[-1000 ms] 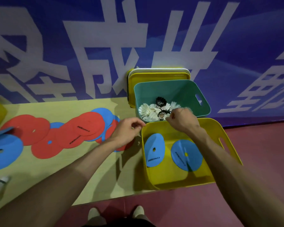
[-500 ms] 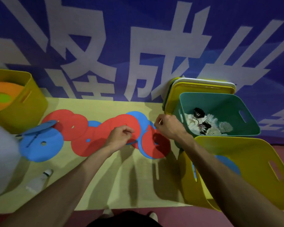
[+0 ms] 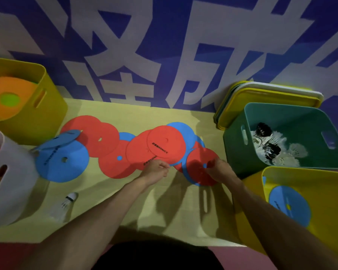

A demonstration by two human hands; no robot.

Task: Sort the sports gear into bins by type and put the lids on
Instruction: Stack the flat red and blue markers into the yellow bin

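Several flat red discs [image 3: 165, 145] and blue discs [image 3: 61, 162] lie overlapping in a row on the yellow table [image 3: 109, 201]. My left hand [image 3: 156, 170] has its fingers curled at the near edge of the pile and pinches a disc rim there. My right hand [image 3: 218, 169] rests on the rightmost red disc [image 3: 200, 168] with fingers curled on it. A green bin [image 3: 236, 151] on the right holds shuttlecocks [image 3: 271, 151]. A yellow bin [image 3: 330, 191] in front of it holds a blue disc [image 3: 289, 205]. One loose shuttlecock [image 3: 63, 206] lies near the left front.
At the far left a yellow bin [image 3: 47, 114] holds an orange disc [image 3: 8, 98]. A white bin [image 3: 14, 172] stands in front of it. Yellow and white lids [image 3: 265, 92] lean against the blue banner wall behind the green bin.
My view has swung left from the bins to the disc pile. Both hands left the bins and came down onto the discs at the pile's right end.
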